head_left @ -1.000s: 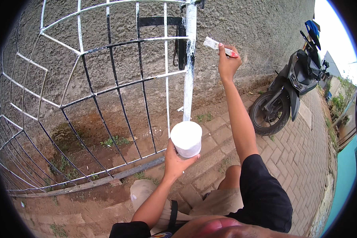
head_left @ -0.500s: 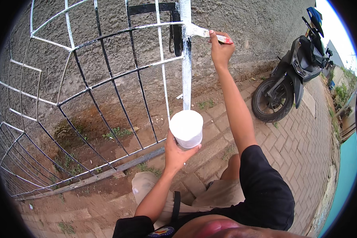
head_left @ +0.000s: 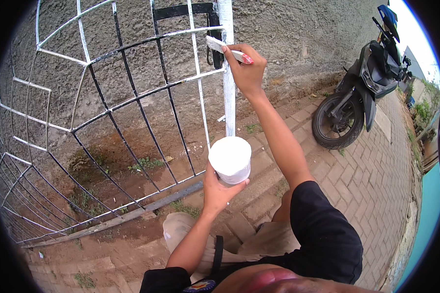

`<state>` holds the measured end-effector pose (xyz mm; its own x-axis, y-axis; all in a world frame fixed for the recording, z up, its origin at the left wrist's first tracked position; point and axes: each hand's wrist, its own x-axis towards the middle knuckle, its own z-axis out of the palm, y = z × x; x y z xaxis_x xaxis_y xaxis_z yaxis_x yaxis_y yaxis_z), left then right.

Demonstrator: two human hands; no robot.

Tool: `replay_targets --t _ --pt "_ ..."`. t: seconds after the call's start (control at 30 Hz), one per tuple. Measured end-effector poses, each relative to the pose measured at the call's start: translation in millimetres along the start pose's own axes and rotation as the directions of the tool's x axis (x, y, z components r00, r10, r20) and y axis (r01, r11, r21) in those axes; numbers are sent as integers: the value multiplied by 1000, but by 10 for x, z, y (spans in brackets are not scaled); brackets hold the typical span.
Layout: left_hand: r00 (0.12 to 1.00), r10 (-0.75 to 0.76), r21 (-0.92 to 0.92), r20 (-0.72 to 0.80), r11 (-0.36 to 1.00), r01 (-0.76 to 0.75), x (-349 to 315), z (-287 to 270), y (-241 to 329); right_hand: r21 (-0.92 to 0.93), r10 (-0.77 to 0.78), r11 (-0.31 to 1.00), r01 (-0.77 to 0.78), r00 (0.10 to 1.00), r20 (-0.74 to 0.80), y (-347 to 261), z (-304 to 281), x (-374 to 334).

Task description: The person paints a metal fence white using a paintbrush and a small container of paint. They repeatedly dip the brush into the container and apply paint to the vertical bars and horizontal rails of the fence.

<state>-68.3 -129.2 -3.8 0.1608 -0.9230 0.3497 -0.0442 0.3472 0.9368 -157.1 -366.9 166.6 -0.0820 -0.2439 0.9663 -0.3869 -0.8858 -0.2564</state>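
My left hand (head_left: 219,193) is wrapped round a white tub of paint (head_left: 231,157), held low in front of the gate post. My right hand (head_left: 249,68) grips a paintbrush (head_left: 216,45) with a red-tipped handle, its bristles coated white. The brush points left across the white gate post (head_left: 229,97), beside the black latch frame (head_left: 214,22); whether the bristles touch metal I cannot tell. The metal gate (head_left: 137,95) spreads to the left, with some bars white and others still black.
A rough grey wall (head_left: 288,34) stands behind the gate. To the right a dark motorbike (head_left: 349,102) is parked on brick paving (head_left: 362,180). Dirt and small weeds (head_left: 146,164) lie beneath the bars. A turquoise wall (head_left: 420,224) edges the far right.
My right hand has moved left and slightly down, carrying the brush from the post's right side across to the latch side. The tub and my left hand stay nearly in place.
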Motion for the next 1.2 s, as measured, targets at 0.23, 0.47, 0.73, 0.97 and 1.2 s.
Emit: replay_targets --t 0.23,0.47,0.73,0.97,1.2 --pt "999 -47 10 13 999 47 -32 -32 -23 90 364 931 -354 879 -308 578 -337 -25" --pt "997 -84 54 0 995 83 -112 -14 -6 42 -2 999 3 1000 -2 34 -131 -594" --pt "996 -83 159 23 984 79 -106 10 -40 74 302 953 -293 927 -223 579 -352 -471" --pt "996 -82 126 -38 988 86 -47 72 -19 22 167 986 -166 978 -122 387 -305 -516" --pt "999 -53 186 -7 981 53 -9 125 -33 59 106 993 -100 989 -101 209 -331 -482"
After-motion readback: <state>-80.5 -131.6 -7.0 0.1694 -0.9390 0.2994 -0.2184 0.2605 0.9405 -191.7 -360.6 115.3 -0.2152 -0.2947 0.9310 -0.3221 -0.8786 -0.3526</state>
